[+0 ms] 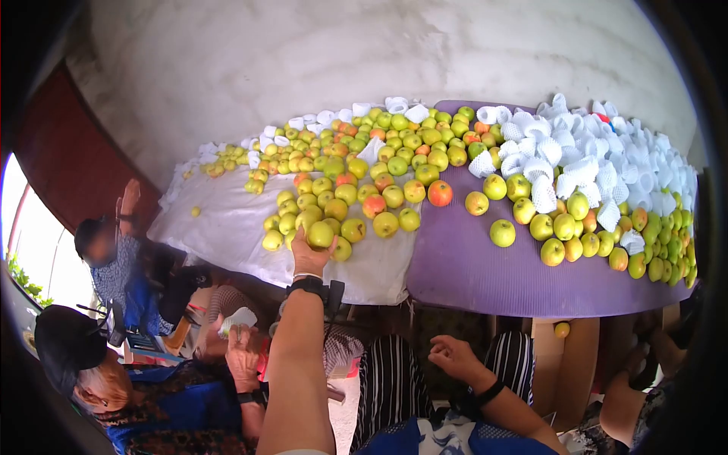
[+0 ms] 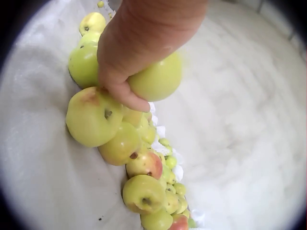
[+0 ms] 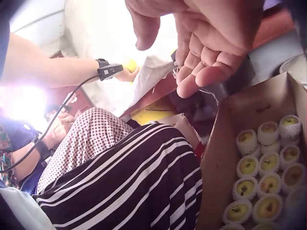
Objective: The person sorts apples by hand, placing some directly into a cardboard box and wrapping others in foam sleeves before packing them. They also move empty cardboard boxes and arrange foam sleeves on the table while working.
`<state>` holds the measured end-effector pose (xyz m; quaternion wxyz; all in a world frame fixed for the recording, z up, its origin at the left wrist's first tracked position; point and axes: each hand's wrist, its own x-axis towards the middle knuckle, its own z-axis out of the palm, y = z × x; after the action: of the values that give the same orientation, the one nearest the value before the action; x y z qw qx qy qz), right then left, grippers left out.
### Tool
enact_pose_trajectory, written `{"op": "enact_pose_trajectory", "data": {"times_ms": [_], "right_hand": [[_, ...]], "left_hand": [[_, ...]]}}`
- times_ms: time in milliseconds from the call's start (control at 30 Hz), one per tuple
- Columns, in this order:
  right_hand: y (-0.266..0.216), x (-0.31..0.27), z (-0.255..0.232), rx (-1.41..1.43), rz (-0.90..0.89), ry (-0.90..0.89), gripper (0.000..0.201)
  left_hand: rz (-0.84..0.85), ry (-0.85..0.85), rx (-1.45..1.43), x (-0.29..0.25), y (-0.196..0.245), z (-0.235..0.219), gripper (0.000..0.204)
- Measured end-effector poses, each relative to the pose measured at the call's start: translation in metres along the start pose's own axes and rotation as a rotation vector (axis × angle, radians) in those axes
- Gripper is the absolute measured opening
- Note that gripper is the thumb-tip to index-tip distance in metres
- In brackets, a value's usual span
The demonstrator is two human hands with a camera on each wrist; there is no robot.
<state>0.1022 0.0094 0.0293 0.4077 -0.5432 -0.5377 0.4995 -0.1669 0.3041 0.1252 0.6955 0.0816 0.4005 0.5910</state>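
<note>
My left hand (image 1: pixel 309 254) reaches over the near edge of the pale cloth and grips a yellow-green apple (image 1: pixel 319 234). In the left wrist view the thumb curls against this apple (image 2: pixel 158 79), and the other fingers are mostly hidden. Right beside it lie loose apples (image 2: pixel 93 117), some with a red blush. My right hand (image 1: pixel 457 359) hangs above my lap, holding nothing. The right wrist view shows its fingers (image 3: pixel 208 74) loosely bent, over a cardboard box (image 3: pixel 240 108) with rows of apples in white foam nets (image 3: pixel 248 165).
A purple mat (image 1: pixel 485 265) covers the table's right part, with more apples and a heap of white foam nets (image 1: pixel 607 163). A pale wall (image 1: pixel 364 53) rises behind. To my left sits a person in a dark cap (image 1: pixel 72 337); another person (image 1: pixel 114 265) is farther back.
</note>
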Motion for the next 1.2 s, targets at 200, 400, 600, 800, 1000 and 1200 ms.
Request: {"op": "enact_pose_trajectory", "data": {"times_ms": [200, 400, 600, 800, 1000, 1200], "right_hand": [[-0.004, -0.002, -0.001, -0.052, 0.023, -0.015, 0.036], [-0.002, -0.002, 0.0, -0.075, -0.023, -0.021, 0.036], [-0.009, -0.001, -0.003, -0.133, -0.007, -0.072, 0.035], [-0.012, 0.0, -0.004, -0.105, 0.007, -0.068, 0.036], [-0.008, 0.001, -0.001, -0.128, 0.009, -0.057, 0.036], [-0.007, 0.001, 0.001, -0.183, -0.06, -0.022, 0.035]], "left_hand": [[0.358, -0.255, 0.342, 0.032, -0.019, 0.003, 0.043], [0.866, 0.055, 1.229, 0.053, -0.043, 0.032, 0.057], [1.141, 0.09, 1.534, 0.055, -0.061, 0.051, 0.061], [1.169, 0.067, 1.525, 0.055, -0.063, 0.056, 0.064], [1.184, 0.084, 1.544, 0.057, -0.061, 0.043, 0.066], [1.551, -0.015, 1.537, 0.01, -0.089, 0.048, 0.055]]}}
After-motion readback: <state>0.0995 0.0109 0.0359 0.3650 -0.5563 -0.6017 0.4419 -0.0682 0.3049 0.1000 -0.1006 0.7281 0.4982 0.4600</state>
